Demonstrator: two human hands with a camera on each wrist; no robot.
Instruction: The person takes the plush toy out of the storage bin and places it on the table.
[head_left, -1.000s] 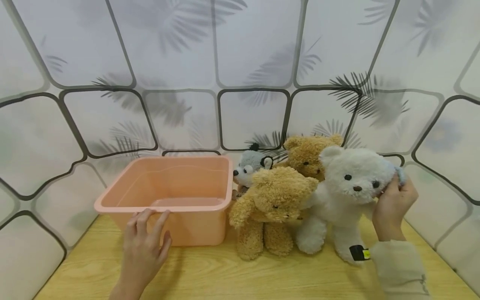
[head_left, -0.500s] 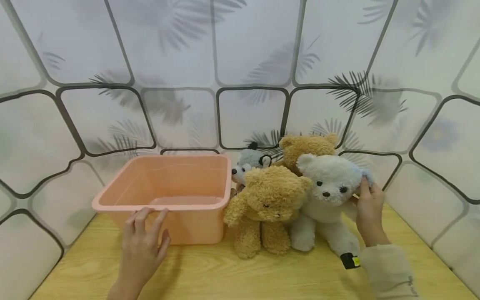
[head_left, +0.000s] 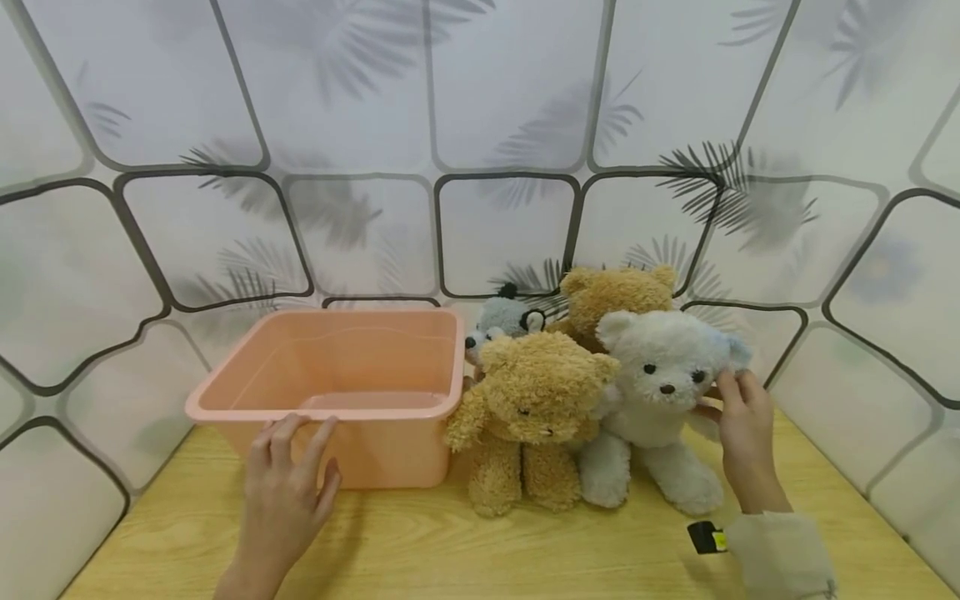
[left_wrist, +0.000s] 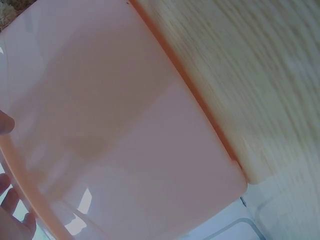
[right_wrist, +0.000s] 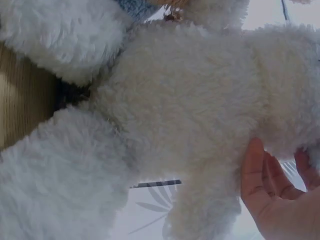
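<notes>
My left hand [head_left: 285, 479] holds the front rim of a pink plastic tub [head_left: 405, 450]. In the left wrist view its fingers [left_wrist: 17, 217] lie over the rim. My right hand [head_left: 746, 433] grips the side of the head of a white teddy bear [head_left: 663, 375], just below its pale blue ear. The right wrist view shows the fingers [right_wrist: 254, 167] against its plush. This bear sits upright on the table. Beside it stands a tan teddy bear [head_left: 547, 392], close to the tub. Behind them are another tan bear [head_left: 618, 292] and a grey-blue plush animal [head_left: 504, 317], both partly hidden.
The wooden table [head_left: 450, 558] runs along the front. Pale patterned fabric walls [head_left: 510, 117] enclose the back and both sides. A small black device [head_left: 705, 537] with a yellow mark is at my right sleeve [head_left: 780, 546].
My right hand has brought the white bear left and down beside the front tan bear. In the last half second the bear's head turned slightly right. The left hand stays at the tub.
</notes>
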